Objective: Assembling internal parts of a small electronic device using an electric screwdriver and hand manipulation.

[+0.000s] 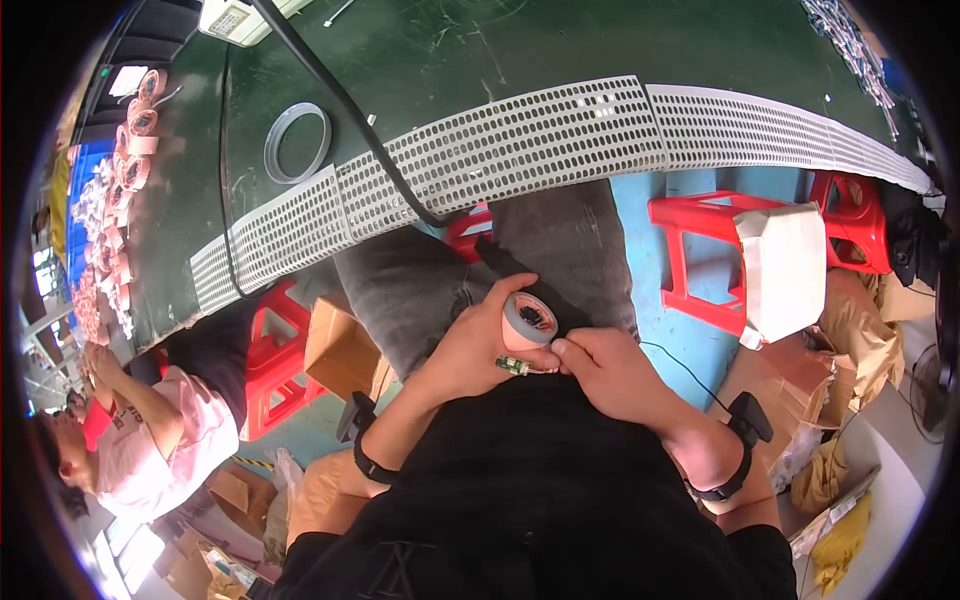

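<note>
Over my lap, my left hand [478, 342] is wrapped round a small round pink housing with a grey rim [543, 306]. Its open end faces up and shows dark parts inside. A small green circuit board [513, 365] sits by the fingers of that hand, just below the housing. Close on the right, my right hand [607, 372] is closed in a pinch against the housing's lower side, near the left fingertips. What the pinch holds is hidden.
White perforated strips [500, 140] run along the edge of the dark green table [430, 60], where a grey ring [298, 143] lies. A black cable [335, 95] crosses them. Pink housings [130, 170] line the far left. Red stools [700, 250] and a seated person [165, 430] flank me.
</note>
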The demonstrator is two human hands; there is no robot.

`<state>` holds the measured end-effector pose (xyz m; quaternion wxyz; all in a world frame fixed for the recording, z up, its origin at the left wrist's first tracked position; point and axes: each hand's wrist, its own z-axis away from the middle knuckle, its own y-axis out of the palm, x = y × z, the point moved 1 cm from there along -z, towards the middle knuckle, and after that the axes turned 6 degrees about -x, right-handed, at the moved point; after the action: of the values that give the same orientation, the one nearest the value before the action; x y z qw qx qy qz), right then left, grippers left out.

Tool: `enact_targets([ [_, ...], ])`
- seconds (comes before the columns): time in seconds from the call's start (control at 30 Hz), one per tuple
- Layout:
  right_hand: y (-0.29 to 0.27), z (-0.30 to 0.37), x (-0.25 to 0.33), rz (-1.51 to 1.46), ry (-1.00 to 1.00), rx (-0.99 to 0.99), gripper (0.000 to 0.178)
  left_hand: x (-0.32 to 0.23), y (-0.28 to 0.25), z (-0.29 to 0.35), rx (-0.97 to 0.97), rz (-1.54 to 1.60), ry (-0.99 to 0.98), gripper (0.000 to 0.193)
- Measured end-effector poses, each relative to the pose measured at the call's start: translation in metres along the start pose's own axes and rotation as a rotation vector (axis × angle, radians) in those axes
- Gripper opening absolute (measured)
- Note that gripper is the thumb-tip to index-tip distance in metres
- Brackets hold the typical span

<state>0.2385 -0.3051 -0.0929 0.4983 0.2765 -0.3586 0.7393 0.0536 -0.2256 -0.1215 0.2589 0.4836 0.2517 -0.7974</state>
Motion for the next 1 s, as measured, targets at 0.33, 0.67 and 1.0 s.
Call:
enact_targets([
  [0.33,-0.004,0.005,0.004,-0.056,0.182,-0.021,0.037,-0.014,0.003,0.006,-0.008,-0.109,-0.084,0.098],
  [0.67,0.012,0.005,-0.041,-0.307,0.150,-0.109,0.039,-0.008,0.004,0.002,0.056,-0.099,-0.076,0.095],
  [1.0,-0.038,-0.003,-0.056,-0.504,0.285,-0.551,0.037,-0.005,0.004,0.003,-0.052,-0.034,0.083,0.065],
])
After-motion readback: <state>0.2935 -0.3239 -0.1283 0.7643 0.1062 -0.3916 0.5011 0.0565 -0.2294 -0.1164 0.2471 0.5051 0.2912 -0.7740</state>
